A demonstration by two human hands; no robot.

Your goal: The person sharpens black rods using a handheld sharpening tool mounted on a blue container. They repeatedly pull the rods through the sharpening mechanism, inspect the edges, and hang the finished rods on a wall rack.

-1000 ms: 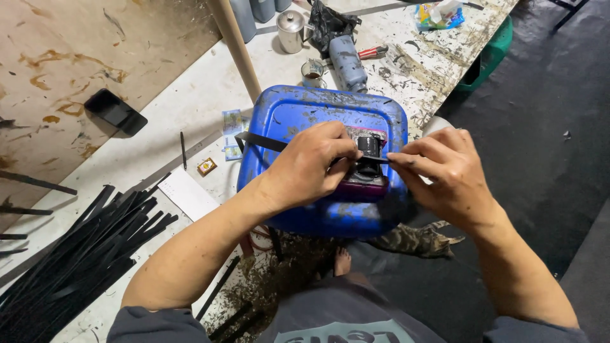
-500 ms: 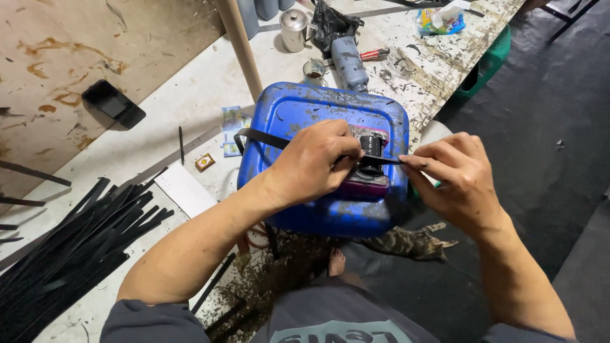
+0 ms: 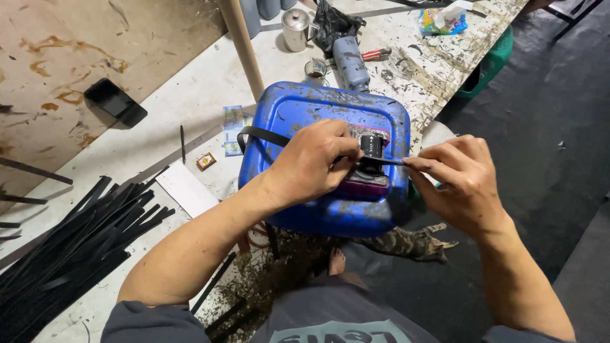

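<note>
A dirty blue plastic jerrycan [image 3: 298, 114] lies on its side against the workbench edge, in front of me. On top of it sits a small black tool [image 3: 370, 147] on a maroon block. A thin black strip [image 3: 267, 135] curves over the can and runs through the tool. My left hand [image 3: 314, 162] presses down on the strip and the tool. My right hand [image 3: 460, 181] pinches the strip's free end to the right of the tool, holding it taut.
A pile of black strips [image 3: 70, 241] lies at the left on the stained bench [image 3: 159, 114]. A black phone [image 3: 115, 101], a white card [image 3: 186, 188], a wooden pole [image 3: 241, 44], a metal pot [image 3: 295, 28], a cup [image 3: 316, 70] and a grey bottle [image 3: 351, 62] stand behind the can.
My right hand has drawn away to the right from the tool, and more of the strip now shows between the tool and my fingers. My left hand stays on the can.
</note>
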